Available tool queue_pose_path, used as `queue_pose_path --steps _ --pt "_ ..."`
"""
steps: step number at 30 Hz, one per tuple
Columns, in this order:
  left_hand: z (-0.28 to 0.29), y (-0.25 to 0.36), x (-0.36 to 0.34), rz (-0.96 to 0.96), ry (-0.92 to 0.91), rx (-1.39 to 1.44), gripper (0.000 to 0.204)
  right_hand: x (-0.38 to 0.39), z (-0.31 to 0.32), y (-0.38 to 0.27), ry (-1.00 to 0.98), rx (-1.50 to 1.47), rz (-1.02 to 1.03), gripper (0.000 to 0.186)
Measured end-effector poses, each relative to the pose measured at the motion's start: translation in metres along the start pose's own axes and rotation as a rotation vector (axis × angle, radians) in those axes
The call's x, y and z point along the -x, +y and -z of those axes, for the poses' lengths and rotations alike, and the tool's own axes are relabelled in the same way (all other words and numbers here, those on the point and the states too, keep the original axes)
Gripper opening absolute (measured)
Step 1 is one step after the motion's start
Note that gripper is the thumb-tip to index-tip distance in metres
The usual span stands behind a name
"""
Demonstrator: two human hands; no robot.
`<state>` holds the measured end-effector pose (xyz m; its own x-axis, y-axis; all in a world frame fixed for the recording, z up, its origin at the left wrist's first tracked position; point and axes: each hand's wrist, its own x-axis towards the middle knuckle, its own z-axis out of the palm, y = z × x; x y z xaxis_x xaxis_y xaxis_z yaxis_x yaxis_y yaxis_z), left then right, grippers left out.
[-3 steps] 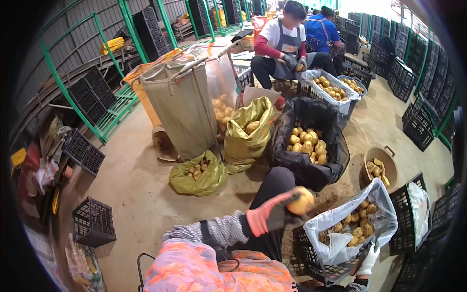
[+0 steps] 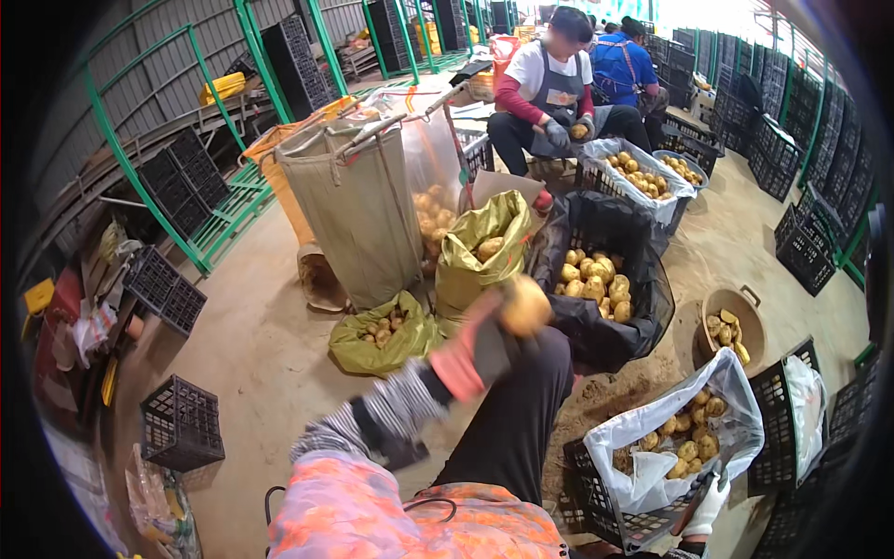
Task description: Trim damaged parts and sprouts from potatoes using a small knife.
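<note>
My left hand (image 2: pixel 480 352), in a coral and dark glove, is closed on a round yellow potato (image 2: pixel 527 307); both are blurred. It is above my knee, with the black-lined crate (image 2: pixel 585 328) of potatoes and the upright olive sack (image 2: pixel 480 272) beyond. At the lower right, my right hand (image 2: pixel 710 504), in a white glove with dark fingertips, grips the near right corner of a black crate (image 2: pixel 596 489); part of its grip is hidden. This crate has a pale plastic liner (image 2: pixel 740 401) and holds several potatoes (image 2: pixel 691 450).
A low olive sack (image 2: pixel 368 359) of small potatoes stands by a tall tan bag (image 2: pixel 354 214). Right of them is a tan basin (image 2: pixel 759 326) with potato pieces. Ahead, a co-worker (image 2: pixel 554 93) handles a potato behind a lined crate (image 2: pixel 643 182). An upturned-looking crate (image 2: pixel 182 424) sits left.
My left hand has swung up and to the left with the potato, away from the pale-lined crate. My right hand stays at that crate's corner.
</note>
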<state>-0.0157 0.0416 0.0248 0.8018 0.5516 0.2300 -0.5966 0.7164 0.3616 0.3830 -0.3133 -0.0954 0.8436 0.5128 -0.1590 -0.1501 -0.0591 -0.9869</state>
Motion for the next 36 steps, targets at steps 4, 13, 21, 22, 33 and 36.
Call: queue_pose_path --steps 4,13,21,22,33,36 --pt "-0.032 0.227 -0.048 -0.697 0.197 -0.532 0.045 -0.006 0.012 0.011 0.078 0.01 0.033 0.024" --pt "-0.047 0.219 -0.145 -0.965 0.171 -2.039 0.019 -0.015 0.028 0.018 0.011 -0.007 0.087 0.028" --pt "0.011 -0.176 -0.196 0.389 -0.343 -1.587 0.045 0.062 0.03 -0.069 0.19 0.333 0.233 0.026" --pt "0.022 -0.214 -0.194 0.403 -0.513 -1.64 0.046 0.07 0.035 -0.079 0.256 0.255 0.202 0.028" --pt "0.182 -0.481 -0.168 0.746 -0.675 -2.147 0.055 0.106 0.13 -0.119 0.395 -0.945 0.364 0.021" --pt "0.223 -0.513 -0.201 0.639 -0.44 -2.446 0.063 0.123 0.122 -0.099 0.951 -0.819 0.308 0.022"
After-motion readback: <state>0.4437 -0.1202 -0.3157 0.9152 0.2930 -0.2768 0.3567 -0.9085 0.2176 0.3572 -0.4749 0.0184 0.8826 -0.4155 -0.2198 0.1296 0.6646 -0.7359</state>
